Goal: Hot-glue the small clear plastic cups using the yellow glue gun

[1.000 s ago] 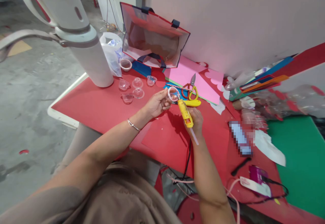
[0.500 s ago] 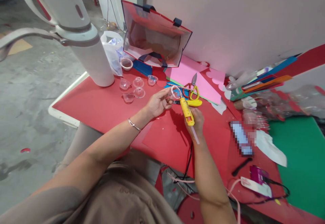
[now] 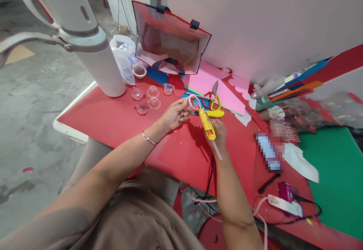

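Note:
Between its fingertips, my left hand pinches a small clear plastic cup by its side, with the rim turned up toward me. My right hand is wrapped round a yellow hot glue gun, and a clear glue stick pokes out of its back end. The gun's nozzle is at the cup's rim; whether it touches I cannot tell. Just beyond my hands lie scissors with red and yellow handles and a yellow-handled cutter. Several more clear cups stand to the left.
A tall white tumbler stands at the left edge of the red tabletop. An open bag and pink paper sheets are at the back. At right lie a phone, a purple box with cords, and plastic bottles.
The view has shifted slightly. The glue gun's nozzle stays by the cup's rim, with both hands keeping their hold.

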`<state>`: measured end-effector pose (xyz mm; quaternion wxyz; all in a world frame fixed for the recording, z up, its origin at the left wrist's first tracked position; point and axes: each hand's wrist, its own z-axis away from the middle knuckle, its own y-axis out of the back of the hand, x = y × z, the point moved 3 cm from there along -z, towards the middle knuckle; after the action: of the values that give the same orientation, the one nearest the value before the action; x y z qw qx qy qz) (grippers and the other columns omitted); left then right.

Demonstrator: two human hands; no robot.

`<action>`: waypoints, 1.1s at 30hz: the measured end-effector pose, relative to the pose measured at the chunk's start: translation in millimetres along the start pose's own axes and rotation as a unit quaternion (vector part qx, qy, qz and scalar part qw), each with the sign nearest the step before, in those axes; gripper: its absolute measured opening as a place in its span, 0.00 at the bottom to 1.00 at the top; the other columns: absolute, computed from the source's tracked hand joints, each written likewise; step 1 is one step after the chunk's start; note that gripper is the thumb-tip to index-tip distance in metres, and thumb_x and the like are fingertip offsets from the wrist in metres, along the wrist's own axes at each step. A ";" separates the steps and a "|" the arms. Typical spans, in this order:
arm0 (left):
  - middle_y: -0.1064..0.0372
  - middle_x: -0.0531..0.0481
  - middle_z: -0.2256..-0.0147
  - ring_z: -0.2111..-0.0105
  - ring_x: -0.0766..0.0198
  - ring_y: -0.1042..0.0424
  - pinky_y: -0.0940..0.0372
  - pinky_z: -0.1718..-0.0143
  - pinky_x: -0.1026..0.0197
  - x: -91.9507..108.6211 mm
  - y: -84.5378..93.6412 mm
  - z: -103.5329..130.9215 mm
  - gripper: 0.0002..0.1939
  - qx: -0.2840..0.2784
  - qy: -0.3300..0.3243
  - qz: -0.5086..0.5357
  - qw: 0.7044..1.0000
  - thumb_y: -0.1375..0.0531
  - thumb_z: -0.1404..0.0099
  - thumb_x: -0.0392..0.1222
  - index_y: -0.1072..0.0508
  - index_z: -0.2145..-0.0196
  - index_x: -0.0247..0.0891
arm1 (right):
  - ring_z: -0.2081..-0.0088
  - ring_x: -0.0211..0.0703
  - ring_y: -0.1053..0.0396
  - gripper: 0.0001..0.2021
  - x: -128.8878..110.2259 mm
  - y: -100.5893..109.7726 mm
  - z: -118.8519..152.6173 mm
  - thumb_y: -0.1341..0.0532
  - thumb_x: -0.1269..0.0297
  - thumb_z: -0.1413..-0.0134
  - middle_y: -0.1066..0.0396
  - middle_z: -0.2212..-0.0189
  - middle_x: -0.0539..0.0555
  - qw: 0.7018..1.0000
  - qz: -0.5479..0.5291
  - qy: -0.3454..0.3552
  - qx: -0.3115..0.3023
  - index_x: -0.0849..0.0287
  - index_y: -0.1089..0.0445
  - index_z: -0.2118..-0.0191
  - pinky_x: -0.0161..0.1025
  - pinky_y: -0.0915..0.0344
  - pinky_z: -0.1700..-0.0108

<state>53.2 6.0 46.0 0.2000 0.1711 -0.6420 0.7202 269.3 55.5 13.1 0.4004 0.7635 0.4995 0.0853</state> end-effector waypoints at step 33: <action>0.31 0.52 0.70 0.82 0.77 0.45 0.54 0.86 0.75 0.6 1.9 0.8 0.15 -0.002 0.024 0.001 1.000 0.31 0.32 0.42 0.23 0.50 0.35 | 0.66 0.50 0.26 0.09 -3.3 2.5 -1.8 0.41 0.67 0.33 0.24 0.69 0.53 1.000 -0.016 -0.023 -0.001 0.53 0.24 0.54 0.48 0.31 0.59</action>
<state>51.7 5.1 44.8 0.2149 0.1530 -0.6383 0.7231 268.5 53.3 16.9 0.4136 0.7570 0.5020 0.0618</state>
